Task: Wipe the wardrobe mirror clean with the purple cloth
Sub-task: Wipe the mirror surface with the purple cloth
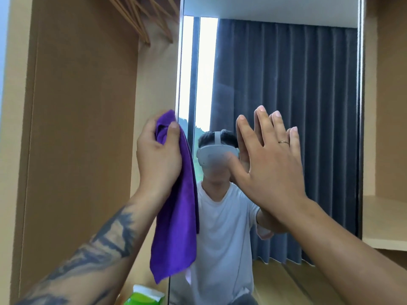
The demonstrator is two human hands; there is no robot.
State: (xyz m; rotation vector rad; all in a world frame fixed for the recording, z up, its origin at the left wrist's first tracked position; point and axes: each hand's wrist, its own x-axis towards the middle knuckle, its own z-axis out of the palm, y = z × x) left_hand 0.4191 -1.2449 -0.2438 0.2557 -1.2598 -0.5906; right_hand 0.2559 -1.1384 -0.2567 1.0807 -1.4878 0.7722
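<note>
The mirror (286, 73) runs past the top and bottom edges, so its full height is unseen. The left hand (157, 155) covers the bunched upper part of the purple cloth (176, 227). The right hand (267, 159) blocks part of the reflected person, whose face is blurred. A green and white object (144, 297) is cut off at the bottom edge and cannot be identified. Wooden hangers (143, 16) are cropped at the top.

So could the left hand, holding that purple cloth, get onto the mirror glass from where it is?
Probably yes. The left hand grips the hanging purple cloth right at the tall wardrobe mirror's left edge, and nothing lies between them. The open right hand, fingers straight at the glass, is further right, out of its way.
</note>
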